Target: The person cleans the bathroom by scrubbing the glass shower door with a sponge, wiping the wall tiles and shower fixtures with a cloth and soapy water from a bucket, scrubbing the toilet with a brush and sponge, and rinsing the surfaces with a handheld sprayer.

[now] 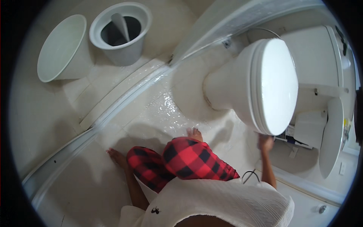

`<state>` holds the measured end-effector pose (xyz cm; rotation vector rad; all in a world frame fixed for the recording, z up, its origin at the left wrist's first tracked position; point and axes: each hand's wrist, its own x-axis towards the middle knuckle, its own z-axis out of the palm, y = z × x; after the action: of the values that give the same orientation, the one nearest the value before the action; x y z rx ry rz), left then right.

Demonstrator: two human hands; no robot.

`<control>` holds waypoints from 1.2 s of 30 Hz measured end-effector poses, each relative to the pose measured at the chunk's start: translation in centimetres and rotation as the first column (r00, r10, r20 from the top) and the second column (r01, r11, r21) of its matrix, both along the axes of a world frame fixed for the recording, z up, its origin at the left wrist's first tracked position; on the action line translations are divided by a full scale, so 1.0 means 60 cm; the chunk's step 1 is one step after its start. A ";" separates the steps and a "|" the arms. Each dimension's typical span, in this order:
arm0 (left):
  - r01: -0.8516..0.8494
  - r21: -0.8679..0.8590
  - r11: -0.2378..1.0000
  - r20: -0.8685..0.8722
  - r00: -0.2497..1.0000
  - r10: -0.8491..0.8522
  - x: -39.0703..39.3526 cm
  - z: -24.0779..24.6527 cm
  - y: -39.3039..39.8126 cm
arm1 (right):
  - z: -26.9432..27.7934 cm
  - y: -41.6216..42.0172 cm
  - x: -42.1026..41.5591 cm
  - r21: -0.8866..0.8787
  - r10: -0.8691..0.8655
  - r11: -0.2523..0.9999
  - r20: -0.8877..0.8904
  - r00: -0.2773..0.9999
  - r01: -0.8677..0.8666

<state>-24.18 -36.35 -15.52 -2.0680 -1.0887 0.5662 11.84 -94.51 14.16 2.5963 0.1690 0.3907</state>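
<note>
My left hand [116, 158] is low over the tiled floor at left, beyond my plaid-covered knee; its fingers look spread and nothing shows in it. Blurred, my right hand [266, 142] is at the near side of the white toilet [227, 88], just below the rim of the closed lid [279, 86]. Whether it grips anything there is hidden. One bare foot [195, 134] is on the wet, shiny floor [167, 107] between the toilet and a curved shower track [127, 99].
Beyond the track are a tilted white bin [63, 51] and an upright white bin with a swing flap [124, 52]. A translucent shower panel [210, 28] rises at the top. At right are a white basin [331, 139], a wall cabinet-like box [309, 126] and a door knob [322, 209].
</note>
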 end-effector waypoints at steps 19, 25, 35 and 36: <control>0.435 -0.825 0.360 0.564 0.662 0.494 0.393 0.425 0.051 | 0.358 0.326 0.386 0.842 0.272 0.522 -0.316 0.909 0.136; 0.815 -0.559 0.154 0.781 0.455 0.427 0.652 0.739 -0.233 | 0.401 0.268 0.369 0.993 0.123 -0.010 0.117 0.985 -0.117; 0.860 -0.427 -0.278 0.858 0.483 0.174 0.864 1.013 -0.702 | 0.148 -0.139 0.525 -0.117 -0.093 -0.963 -0.698 0.710 -0.242; 0.846 -0.416 -0.333 0.865 0.482 0.142 0.895 1.002 -0.739 | 0.137 -0.152 0.546 -0.225 -0.042 -0.943 -0.647 0.761 -0.243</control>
<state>29.54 -80.67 44.59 -4.0750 0.6682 -0.0089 44.60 -103.61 22.39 -0.2113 1.0113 -0.0514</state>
